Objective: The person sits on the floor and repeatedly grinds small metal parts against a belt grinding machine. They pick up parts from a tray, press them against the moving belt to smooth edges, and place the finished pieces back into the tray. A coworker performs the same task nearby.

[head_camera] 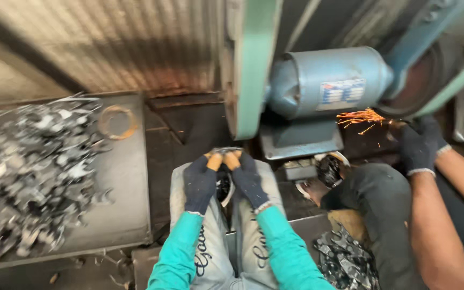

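My left hand and my right hand wear dark knit gloves with orange fingertips and rest close together above my knees. Between them sits a small shiny metal piece, partly hidden by the fingers; both hands seem to hold it. My sleeves are teal and my trousers are grey. Just ahead of the hands rises the green guard of a bench grinder with a pale blue motor.
A flat metal tray on the left carries a heap of small metal parts and a ring. On the right, another person's gloved hands press a part against the wheel, throwing orange sparks. More parts lie below.
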